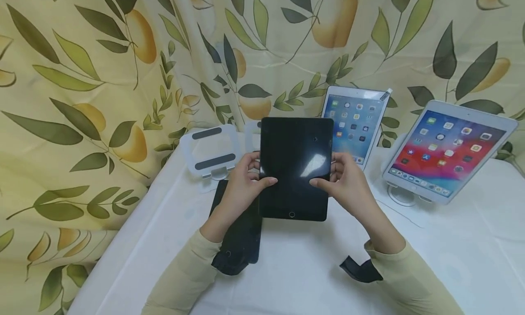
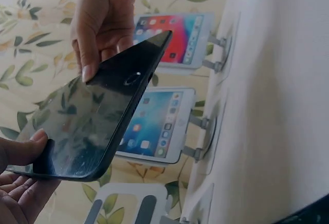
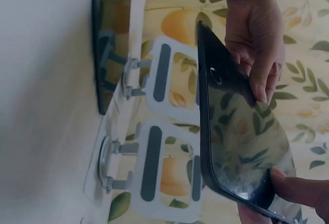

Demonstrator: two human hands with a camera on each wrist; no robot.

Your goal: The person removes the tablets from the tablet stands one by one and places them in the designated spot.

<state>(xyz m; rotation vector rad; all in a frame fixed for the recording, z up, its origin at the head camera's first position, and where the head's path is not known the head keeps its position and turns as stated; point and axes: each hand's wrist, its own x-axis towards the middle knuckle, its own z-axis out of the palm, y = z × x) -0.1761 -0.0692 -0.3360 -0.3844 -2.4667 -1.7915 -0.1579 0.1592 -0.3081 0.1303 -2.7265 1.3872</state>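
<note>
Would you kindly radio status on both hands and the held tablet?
Left hand, right hand: gripping black tablet. Tablet raised, screen dark. Possible obstacle: another tablet on table below left forearm.

At the centre of the frame, a tablet [image 1: 295,160] is held above the worktop [image 1: 295,278], between the left hand [image 1: 246,183] on its left edge and the right hand [image 1: 346,183] on its right. A second tablet [image 1: 246,224] lies on the worktop at lower centre-left, partly beneath the left forearm. Behind it, left of centre, is a stand [image 1: 213,162]; another stand [image 1: 248,139] sits to its right, partly hidden by the held tablet. Right of centre, behind the right hand, one tablet [image 1: 357,123] leans upright; farther right, another [image 1: 449,151] rests on its stand. A cloth [image 1: 348,64] hangs behind everything.
</note>
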